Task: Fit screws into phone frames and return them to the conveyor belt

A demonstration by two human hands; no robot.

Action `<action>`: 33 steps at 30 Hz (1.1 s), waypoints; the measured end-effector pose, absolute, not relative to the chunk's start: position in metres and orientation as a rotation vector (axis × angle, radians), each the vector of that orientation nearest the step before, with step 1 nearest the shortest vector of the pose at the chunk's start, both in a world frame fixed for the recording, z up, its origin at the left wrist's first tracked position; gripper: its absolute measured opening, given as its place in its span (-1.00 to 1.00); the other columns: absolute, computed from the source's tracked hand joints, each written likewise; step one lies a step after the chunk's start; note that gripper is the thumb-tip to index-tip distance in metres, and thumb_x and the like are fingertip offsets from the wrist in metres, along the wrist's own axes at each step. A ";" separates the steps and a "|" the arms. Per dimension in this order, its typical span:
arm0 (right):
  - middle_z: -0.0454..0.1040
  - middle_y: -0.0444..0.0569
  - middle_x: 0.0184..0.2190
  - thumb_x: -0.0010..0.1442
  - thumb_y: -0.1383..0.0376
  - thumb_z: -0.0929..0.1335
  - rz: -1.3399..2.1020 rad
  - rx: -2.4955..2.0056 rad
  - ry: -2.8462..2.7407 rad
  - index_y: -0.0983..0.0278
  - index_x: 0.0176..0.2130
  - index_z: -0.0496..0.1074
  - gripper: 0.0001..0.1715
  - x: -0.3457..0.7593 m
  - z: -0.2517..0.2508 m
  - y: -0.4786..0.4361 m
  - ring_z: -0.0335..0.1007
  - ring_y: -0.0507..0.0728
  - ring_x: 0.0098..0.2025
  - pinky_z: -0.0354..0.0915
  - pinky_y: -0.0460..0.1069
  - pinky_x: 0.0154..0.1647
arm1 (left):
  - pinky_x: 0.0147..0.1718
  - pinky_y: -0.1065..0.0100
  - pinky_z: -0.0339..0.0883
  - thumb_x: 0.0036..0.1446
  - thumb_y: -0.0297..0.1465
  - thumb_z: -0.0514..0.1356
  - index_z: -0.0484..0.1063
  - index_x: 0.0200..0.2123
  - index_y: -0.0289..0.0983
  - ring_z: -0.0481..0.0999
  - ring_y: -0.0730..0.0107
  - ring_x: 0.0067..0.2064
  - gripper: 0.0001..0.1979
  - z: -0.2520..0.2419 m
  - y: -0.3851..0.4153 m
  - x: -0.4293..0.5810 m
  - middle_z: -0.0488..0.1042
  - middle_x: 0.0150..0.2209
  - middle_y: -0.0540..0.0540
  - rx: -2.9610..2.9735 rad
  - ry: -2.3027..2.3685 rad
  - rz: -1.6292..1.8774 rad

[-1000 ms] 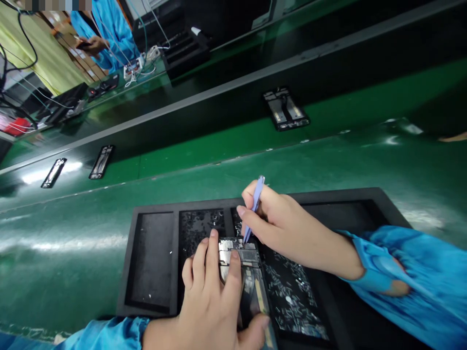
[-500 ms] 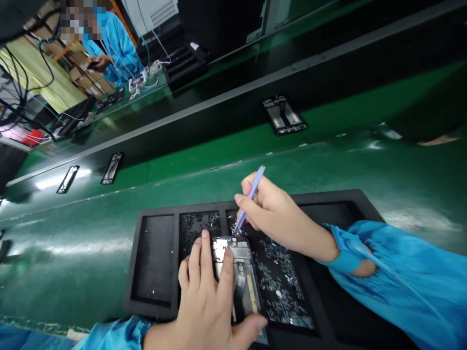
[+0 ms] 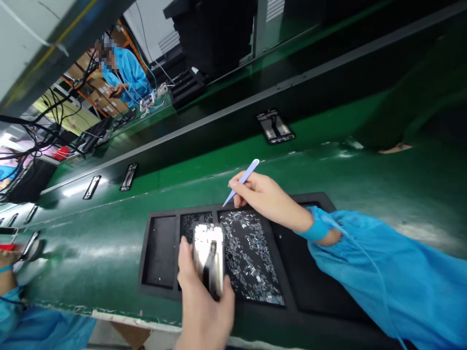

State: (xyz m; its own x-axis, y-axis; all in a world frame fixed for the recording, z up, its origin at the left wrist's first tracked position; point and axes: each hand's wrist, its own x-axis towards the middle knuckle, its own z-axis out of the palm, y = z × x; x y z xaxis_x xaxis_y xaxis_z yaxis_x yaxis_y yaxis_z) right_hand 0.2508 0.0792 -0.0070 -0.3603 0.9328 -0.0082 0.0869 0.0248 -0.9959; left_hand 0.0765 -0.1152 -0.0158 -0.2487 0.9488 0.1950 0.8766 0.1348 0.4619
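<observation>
My left hand grips an opened phone body from below and holds it lifted over the black foam tray; its shiny inner side faces me. My right hand pinches light blue plastic tweezers, tips pointing down-left at the far rim of the tray. The middle compartment of the tray holds several small shiny metal parts. The left compartment is nearly bare. Both my sleeves are blue.
The tray lies on a green conveyor bench. Other phone bodies ride the belt behind: one straight ahead, two to the left. A person in a blue coat stands far left; another blue sleeve is at my left.
My left hand has lifted the phone body off the tray and turned it up. My right hand drew the tweezers back from the phone, toward the tray's far rim. My view has tilted up.
</observation>
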 end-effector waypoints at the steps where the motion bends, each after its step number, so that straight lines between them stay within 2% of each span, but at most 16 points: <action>1: 0.53 -0.09 -0.49 0.33 0.06 0.36 1.440 -1.058 -1.607 0.26 -0.27 0.40 -0.69 0.257 -0.002 0.076 0.51 0.11 -0.40 0.38 0.01 -0.29 | 0.15 -0.13 0.42 0.23 -0.35 0.20 -0.43 0.50 -0.19 0.28 -0.15 0.36 0.00 -0.006 -0.098 0.067 0.05 0.42 -0.41 1.826 2.225 0.803; 3: 0.55 -0.08 -0.46 0.34 0.05 0.36 1.449 -1.043 -1.771 0.25 -0.29 0.44 -0.67 0.271 0.003 0.065 0.52 0.11 -0.40 0.40 0.01 -0.30 | 0.22 -0.17 0.32 0.17 -0.36 0.24 -0.42 0.50 -0.16 0.24 -0.16 0.38 0.05 0.011 -0.050 0.049 0.03 0.43 -0.39 1.919 2.157 0.865; 5: 0.57 -0.06 -0.38 0.42 0.07 0.27 1.321 -1.034 -1.964 0.24 -0.23 0.47 -0.65 0.284 0.003 0.050 0.54 0.11 -0.36 0.42 0.01 -0.31 | 0.32 -0.18 0.15 0.10 -0.42 0.27 -0.34 0.49 -0.15 0.10 -0.17 0.44 0.06 0.022 0.012 0.038 -0.02 0.45 -0.34 2.033 2.097 0.863; 8: 0.58 0.01 -0.21 0.45 0.19 0.26 0.892 -0.860 -2.219 0.23 -0.05 0.48 -0.74 0.300 -0.007 0.027 0.55 0.11 -0.26 0.44 0.00 -0.25 | 0.28 -0.13 0.21 0.03 -0.52 0.29 -0.31 0.49 -0.16 0.23 -0.16 0.37 0.10 0.016 0.112 0.034 0.08 0.41 -0.33 1.956 2.108 0.791; 11: 0.58 0.02 -0.20 0.42 0.35 0.29 0.582 -0.631 -2.355 0.25 0.01 0.48 -0.78 0.311 -0.021 0.015 0.55 0.09 -0.25 0.48 -0.03 -0.26 | 0.20 -0.13 0.26 0.09 -0.54 0.27 -0.29 0.50 -0.14 0.40 -0.16 0.24 0.06 -0.007 0.190 0.042 0.12 0.36 -0.41 1.787 2.256 0.730; 17: 0.65 0.01 -0.19 0.35 0.44 0.35 0.419 -0.549 -2.366 0.32 0.10 0.45 -0.68 0.320 -0.035 0.011 0.59 0.14 -0.16 0.56 0.05 -0.06 | 0.26 -0.13 0.14 0.17 -0.53 0.24 -0.33 0.51 -0.21 0.31 -0.20 0.31 0.02 -0.049 0.251 0.059 -0.10 0.43 -0.51 1.722 2.334 0.714; 20: 0.66 -0.03 -0.19 0.37 0.44 0.33 0.452 -0.560 -2.385 0.28 0.10 0.45 -0.67 0.320 -0.033 0.011 0.60 0.15 -0.16 0.57 0.05 -0.10 | 0.28 -0.10 0.11 0.23 -0.39 0.27 -0.22 0.50 -0.26 0.21 -0.21 0.38 -0.07 -0.057 0.260 0.051 -0.15 0.46 -0.50 1.690 2.339 0.672; 23: 0.67 -0.03 -0.18 0.40 0.43 0.30 0.470 -0.558 -2.423 0.29 0.16 0.43 -0.63 0.322 -0.031 0.011 0.61 0.17 -0.14 0.58 0.07 -0.13 | 0.35 -0.16 -0.05 0.27 -0.19 0.27 -0.12 0.48 -0.30 -0.05 -0.20 0.48 -0.11 -0.050 0.263 0.012 -0.16 0.48 -0.43 1.627 2.400 0.640; 25: 0.67 -0.02 -0.16 0.41 0.43 0.28 0.458 -0.555 -2.445 0.29 0.21 0.41 -0.58 0.324 -0.032 0.011 0.61 0.18 -0.11 0.59 0.09 -0.11 | 0.38 -0.21 -0.20 0.26 -0.17 0.29 -0.14 0.49 -0.33 -0.23 -0.21 0.51 -0.07 -0.040 0.257 -0.032 -0.20 0.50 -0.39 1.544 2.504 0.621; 27: 0.68 -0.01 -0.13 0.40 0.43 0.27 0.450 -0.556 -2.456 0.27 0.27 0.38 -0.51 0.327 -0.032 0.010 0.62 0.20 -0.09 0.59 0.10 -0.09 | 0.38 -0.26 -0.28 0.25 -0.17 0.30 -0.13 0.48 -0.41 -0.33 -0.30 0.51 -0.05 -0.028 0.243 -0.080 -0.20 0.50 -0.43 1.412 2.636 0.592; 29: 0.68 -0.02 -0.11 0.39 0.43 0.28 0.454 -0.567 -2.447 0.25 0.33 0.32 -0.44 0.329 -0.033 0.009 0.62 0.20 -0.08 0.59 0.10 -0.07 | 0.36 -0.34 -0.28 0.30 -0.13 0.25 -0.01 0.44 -0.40 -0.23 -0.35 0.49 -0.16 -0.019 0.224 -0.124 -0.08 0.47 -0.39 1.313 2.736 0.560; 31: 0.68 -0.02 -0.11 0.39 0.44 0.29 0.466 -0.577 -2.443 0.24 0.39 0.24 -0.37 0.331 -0.034 0.008 0.63 0.20 -0.08 0.60 0.11 -0.05 | 0.33 -0.32 -0.03 0.34 -0.15 0.23 0.20 0.36 -0.28 0.10 -0.21 0.42 -0.36 -0.016 0.204 -0.156 0.12 0.41 -0.29 1.263 2.805 0.534; 33: 0.68 -0.03 -0.11 0.39 0.45 0.26 0.471 -0.568 -2.458 0.24 0.40 0.22 -0.36 0.331 -0.034 0.007 0.62 0.20 -0.08 0.60 0.12 -0.05 | 0.22 -0.19 0.26 0.35 -0.19 0.24 0.32 0.26 -0.24 0.35 -0.03 0.27 -0.50 -0.020 0.191 -0.173 0.28 0.30 -0.23 1.260 2.849 0.524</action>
